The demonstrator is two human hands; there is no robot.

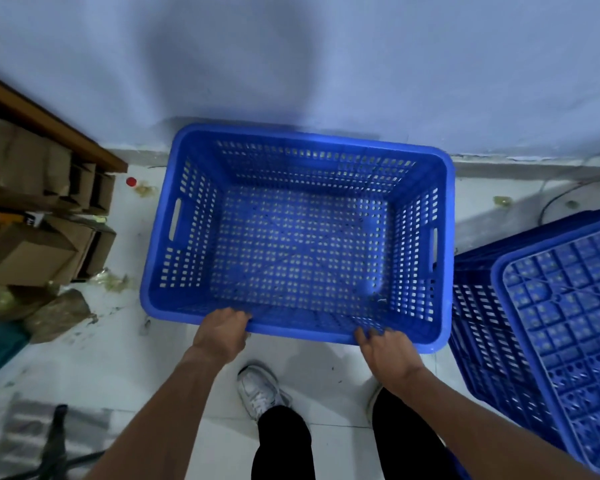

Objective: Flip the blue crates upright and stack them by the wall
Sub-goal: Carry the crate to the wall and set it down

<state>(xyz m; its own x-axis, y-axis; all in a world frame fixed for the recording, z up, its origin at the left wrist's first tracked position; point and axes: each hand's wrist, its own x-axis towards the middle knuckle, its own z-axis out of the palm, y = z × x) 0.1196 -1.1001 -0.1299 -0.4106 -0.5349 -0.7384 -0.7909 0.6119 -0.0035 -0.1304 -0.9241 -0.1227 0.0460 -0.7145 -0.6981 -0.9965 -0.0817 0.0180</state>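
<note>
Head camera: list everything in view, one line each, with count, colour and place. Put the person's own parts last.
Upright crate: one, blue, open side up, against the wall, held at its near rim.
Upside-down crates: a stack, blue, right of the upright one; count unclear.
Cardboard boxes: several, brown, piled at left.
Bottle cap: one, red, on the floor by the wall.
Wall: pale blue, far side.
Floor: white tiles, littered with scraps.
Shoe: one clearly seen, white.
Trousers: black.
Left hand: gripping the near rim.
Right hand: gripping the near rim.
</note>
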